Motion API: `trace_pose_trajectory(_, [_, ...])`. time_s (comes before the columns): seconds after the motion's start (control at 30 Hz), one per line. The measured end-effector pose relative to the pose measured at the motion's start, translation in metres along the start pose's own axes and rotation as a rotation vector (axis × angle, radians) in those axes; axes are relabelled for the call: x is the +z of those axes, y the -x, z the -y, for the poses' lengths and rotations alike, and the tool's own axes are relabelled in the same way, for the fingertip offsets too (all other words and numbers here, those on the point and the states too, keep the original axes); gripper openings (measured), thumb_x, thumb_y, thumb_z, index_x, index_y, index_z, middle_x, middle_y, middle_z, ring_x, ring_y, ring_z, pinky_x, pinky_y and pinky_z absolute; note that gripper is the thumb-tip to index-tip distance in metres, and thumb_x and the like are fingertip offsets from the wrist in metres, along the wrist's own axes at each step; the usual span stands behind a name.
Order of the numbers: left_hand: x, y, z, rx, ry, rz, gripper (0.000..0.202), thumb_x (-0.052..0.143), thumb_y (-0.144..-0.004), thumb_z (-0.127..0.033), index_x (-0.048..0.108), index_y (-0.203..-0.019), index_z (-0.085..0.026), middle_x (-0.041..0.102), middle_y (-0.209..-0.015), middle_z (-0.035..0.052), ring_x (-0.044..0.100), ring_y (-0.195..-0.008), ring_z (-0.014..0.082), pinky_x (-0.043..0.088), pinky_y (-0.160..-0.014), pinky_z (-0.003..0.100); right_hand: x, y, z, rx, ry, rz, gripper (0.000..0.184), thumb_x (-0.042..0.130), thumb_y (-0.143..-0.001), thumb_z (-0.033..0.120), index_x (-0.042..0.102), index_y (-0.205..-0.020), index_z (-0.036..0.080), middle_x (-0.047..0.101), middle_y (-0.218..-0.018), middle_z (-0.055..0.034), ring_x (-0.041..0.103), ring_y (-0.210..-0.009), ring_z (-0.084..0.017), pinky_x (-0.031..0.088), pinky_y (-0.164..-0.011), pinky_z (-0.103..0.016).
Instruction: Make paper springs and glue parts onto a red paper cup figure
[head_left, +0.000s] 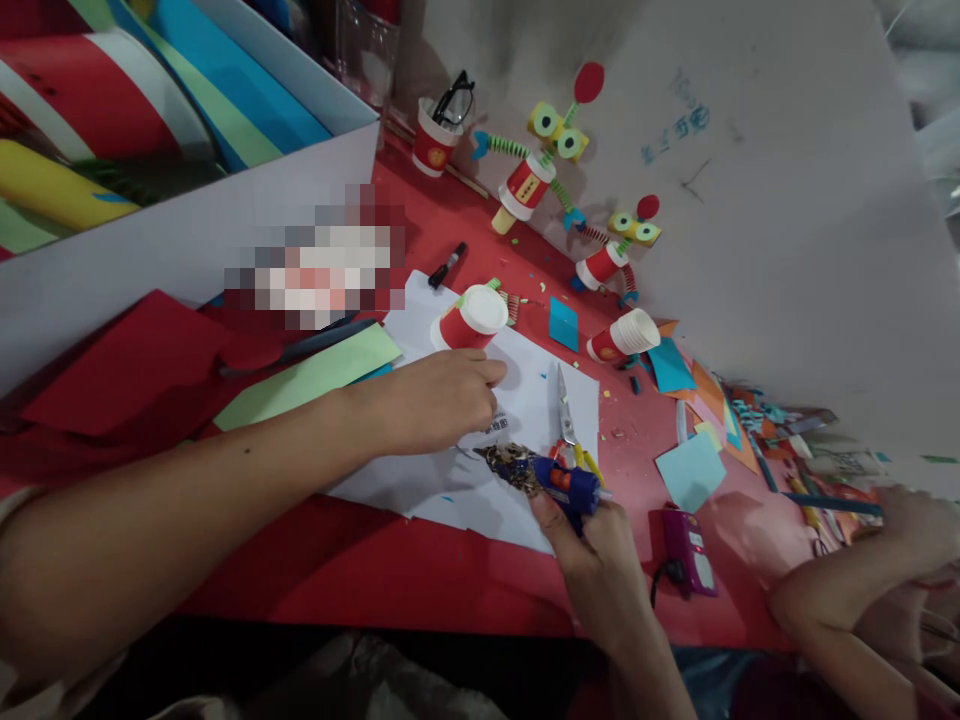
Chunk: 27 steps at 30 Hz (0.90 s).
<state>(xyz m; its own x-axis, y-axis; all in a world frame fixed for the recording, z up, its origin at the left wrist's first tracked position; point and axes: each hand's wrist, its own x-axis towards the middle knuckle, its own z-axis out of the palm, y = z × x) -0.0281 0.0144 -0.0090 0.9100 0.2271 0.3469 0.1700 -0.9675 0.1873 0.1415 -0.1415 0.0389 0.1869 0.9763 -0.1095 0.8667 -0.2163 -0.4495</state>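
My right hand [604, 565] is wrapped round a blue hot glue gun [559, 480], its stained nozzle pointing left above a white paper sheet [420, 480]. Just above the nozzle is my left hand [454, 400], with fingers curled and closed; what they hold, if anything, is hidden. Directly behind that hand stands a red and white paper cup [472, 318], tilted, white end up, with a bit of green at its side. Scissors [566, 415] with yellow and red handles lie on the sheet, right of the cup.
Two paper-cup robot figures [529, 185] lean near the wall. Stacked cups [624, 335], coloured paper [691, 470], a black marker [448, 266] and a purple power box [690, 552] lie around. At left rises a white box [187, 230]; another person's arm [847, 590] rests at right.
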Motion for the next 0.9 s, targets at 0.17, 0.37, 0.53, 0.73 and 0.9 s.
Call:
trace_pose_trajectory(0.17, [-0.0012,-0.0010,-0.0018,-0.026,-0.004,0.060,0.024,0.055,-0.076,-0.006,0.060,-0.056,-0.019,0.058,-0.057,0.0033,0.049,-0.076,0.0195,0.033,-0.070,0.032,-0.0004,0.0006,-0.0002,0.083,-0.008,0.075,0.038,0.048,-0.087,0.049,0.067,-0.076,0.018,0.064,-0.064,-0.0038,0.054,-0.058,-0.017,0.036,-0.052,-0.026])
trace_pose_trajectory(0.37, [0.0003,-0.0006,-0.0024,-0.043,0.002,0.043,0.025,0.054,-0.077,-0.008,0.059,-0.054,-0.019,0.058,-0.059,0.0035,0.049,-0.073,0.0185,0.033,-0.069,0.032,0.0011,0.0005,0.0010,0.022,0.031,0.027,0.036,0.050,-0.086,0.048,0.070,-0.086,0.019,0.068,-0.072,-0.0062,0.059,-0.067,-0.021,0.041,-0.059,-0.028])
trace_pose_trajectory(0.53, [0.0000,0.0003,-0.0012,-0.056,0.023,0.031,0.025,0.055,-0.079,-0.011,0.061,-0.056,-0.019,0.059,-0.061,0.0033,0.050,-0.074,0.0184,0.033,-0.070,0.032,-0.0015,-0.0008,-0.0011,0.074,-0.066,0.082,0.034,0.051,-0.086,0.046,0.069,-0.095,0.019,0.068,-0.075,-0.0057,0.059,-0.071,-0.021,0.045,-0.062,-0.030])
trace_pose_trajectory(0.73, [-0.0028,0.0008,0.0007,-0.052,0.044,0.031,0.026,0.056,-0.080,-0.011,0.062,-0.056,-0.019,0.058,-0.061,0.0022,0.050,-0.073,0.0163,0.033,-0.070,0.031,-0.0026,-0.0028,-0.0015,0.081,-0.155,0.108,0.031,0.054,-0.085,0.045,0.068,-0.096,0.019,0.066,-0.078,-0.0041,0.058,-0.074,-0.019,0.046,-0.065,-0.028])
trace_pose_trajectory(0.9, [-0.0037,-0.0003,0.0015,-0.048,0.061,0.033,0.027,0.055,-0.079,-0.009,0.061,-0.055,-0.019,0.057,-0.058,0.0020,0.049,-0.072,0.0166,0.033,-0.069,0.031,-0.0044,-0.0030,0.0001,0.094,-0.123,0.104,0.032,0.053,-0.084,0.046,0.068,-0.087,0.018,0.064,-0.071,-0.0035,0.055,-0.066,-0.018,0.041,-0.057,-0.026])
